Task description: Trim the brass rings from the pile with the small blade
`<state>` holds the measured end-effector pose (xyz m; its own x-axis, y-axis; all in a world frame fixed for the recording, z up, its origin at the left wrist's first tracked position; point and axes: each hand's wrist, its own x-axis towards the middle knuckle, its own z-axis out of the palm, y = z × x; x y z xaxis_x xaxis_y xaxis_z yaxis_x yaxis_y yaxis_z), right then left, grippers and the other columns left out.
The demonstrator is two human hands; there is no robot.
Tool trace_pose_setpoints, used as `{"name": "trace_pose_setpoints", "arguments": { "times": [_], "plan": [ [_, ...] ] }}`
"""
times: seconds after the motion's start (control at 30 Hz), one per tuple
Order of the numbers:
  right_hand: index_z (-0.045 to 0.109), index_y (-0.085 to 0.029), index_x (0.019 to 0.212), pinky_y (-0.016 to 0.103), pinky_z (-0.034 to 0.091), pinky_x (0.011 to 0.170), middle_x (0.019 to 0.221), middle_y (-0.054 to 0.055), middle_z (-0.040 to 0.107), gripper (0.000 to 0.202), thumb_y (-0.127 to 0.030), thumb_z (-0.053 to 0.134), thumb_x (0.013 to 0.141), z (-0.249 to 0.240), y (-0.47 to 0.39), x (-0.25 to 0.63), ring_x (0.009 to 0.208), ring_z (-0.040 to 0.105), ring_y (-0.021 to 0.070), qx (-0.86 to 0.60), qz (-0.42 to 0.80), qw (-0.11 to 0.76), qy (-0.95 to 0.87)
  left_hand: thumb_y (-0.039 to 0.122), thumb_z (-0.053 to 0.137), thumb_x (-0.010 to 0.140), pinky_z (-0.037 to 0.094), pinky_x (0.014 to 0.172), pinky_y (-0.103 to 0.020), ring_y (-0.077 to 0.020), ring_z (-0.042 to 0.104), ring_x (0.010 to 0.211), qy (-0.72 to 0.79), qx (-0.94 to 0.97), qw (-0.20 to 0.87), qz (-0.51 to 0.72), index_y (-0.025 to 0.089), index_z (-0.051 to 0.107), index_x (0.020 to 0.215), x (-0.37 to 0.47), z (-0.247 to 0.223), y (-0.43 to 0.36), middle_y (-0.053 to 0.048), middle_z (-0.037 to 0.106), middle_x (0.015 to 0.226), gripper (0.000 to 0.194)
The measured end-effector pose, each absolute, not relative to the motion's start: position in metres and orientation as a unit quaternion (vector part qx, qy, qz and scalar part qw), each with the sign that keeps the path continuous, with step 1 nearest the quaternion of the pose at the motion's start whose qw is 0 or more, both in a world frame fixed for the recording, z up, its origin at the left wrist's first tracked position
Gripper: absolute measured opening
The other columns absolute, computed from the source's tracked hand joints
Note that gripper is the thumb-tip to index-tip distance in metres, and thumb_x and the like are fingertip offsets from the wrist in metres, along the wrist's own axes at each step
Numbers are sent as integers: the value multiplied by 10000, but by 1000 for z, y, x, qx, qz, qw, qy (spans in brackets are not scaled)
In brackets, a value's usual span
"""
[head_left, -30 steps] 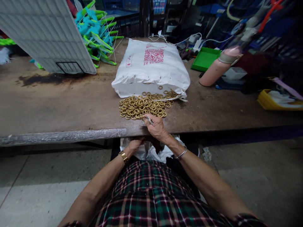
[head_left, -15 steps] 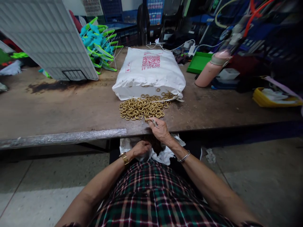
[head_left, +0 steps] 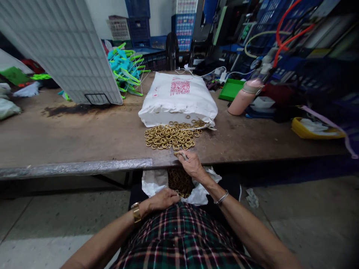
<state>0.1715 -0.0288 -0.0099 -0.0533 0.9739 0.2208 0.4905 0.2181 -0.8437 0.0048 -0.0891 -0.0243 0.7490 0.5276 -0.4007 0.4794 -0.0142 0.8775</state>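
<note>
Right hand: thumb and fingers pinched closed on a small metal tool (head_left: 184, 156), just above the front edge of the surface; this hand (head_left: 191, 164) has one gold-coloured ring (head_left: 176, 154) at its fingertips; a silver bangle (head_left: 221, 197) circles the wrist
Left hand: lower, in front of the plaid shirt (head_left: 179, 235); the hand (head_left: 161, 200) is palm down, fingers loosely curled at the near rim of the lap bag; whether it grips anything cannot be told; a gold watch (head_left: 136, 212) is on its wrist
Ring pile: many gold-coloured rings (head_left: 169, 137) heaped on the brown surface (head_left: 98, 140), just beyond the right hand
White sack: the sack (head_left: 179, 99), printed with a red square code, lies behind the pile; its open mouth faces the person, rings at its lip
Lap bag: an open white bag (head_left: 155, 183) below the surface edge, more rings inside
Right side: pink bottle (head_left: 242, 101), tilted in view; green tray (head_left: 231, 89) beside it; yellow tub (head_left: 305, 130) farther right
Left side: pale ribbed panel (head_left: 81, 52), standing; blue and green plastic pieces (head_left: 125, 71) behind it
</note>
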Motion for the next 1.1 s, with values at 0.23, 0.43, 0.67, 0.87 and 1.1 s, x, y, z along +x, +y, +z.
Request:
{"name": "trace_pose_setpoints", "arguments": {
  "times": [0.23, 0.43, 0.67, 0.87, 1.1],
  "plan": [
    [588, -164, 739, 229, 335, 596, 622, -30, 499, 253, -366, 450, 805, 3, -36, 174, 602, 421, 106, -550, 349, 375, -659, 325, 443, 793, 379, 582, -230, -115, 477, 628, 499, 612, 507, 346, 167, 534, 933, 15, 3, -80, 2, 528, 698, 229],
    [539, -177, 653, 223, 308, 520, 563, -44, 438, 309, -437, 453, 795, 5, -40, 168, 551, 380, 100, -535, 427, 348, -640, 415, 518, 745, 332, 443, -194, -71, 430, 448, 504, 495, 578, 409, 152, 511, 958, 21, 14, -53, 54, 479, 577, 338],
    [415, -195, 554, 217, 261, 427, 484, -62, 364, 390, -526, 464, 755, 0, -37, 159, 447, 307, 74, -537, 513, 402, -535, 338, 503, 784, 369, 510, -200, -80, 464, 521, 494, 553, 512, 433, 156, 535, 744, 32, 13, -43, 25, 539, 601, 189],
    [414, -205, 590, 214, 179, 340, 445, -88, 330, 355, -513, 448, 764, 5, -30, 156, 341, 217, 52, -525, 604, 413, -435, 292, 484, 800, 408, 636, -229, -108, 524, 622, 483, 611, 451, 437, 166, 561, 771, 34, 12, -40, -2, 595, 669, 150],
    [483, -182, 610, 203, 305, 467, 522, -54, 417, 283, -417, 483, 767, 7, -24, 159, 495, 357, 76, -537, 489, 411, -551, 411, 507, 772, 344, 445, -183, -55, 416, 446, 498, 512, 572, 403, 162, 517, 761, 34, 17, -43, 42, 490, 583, 250]
  ]
}}
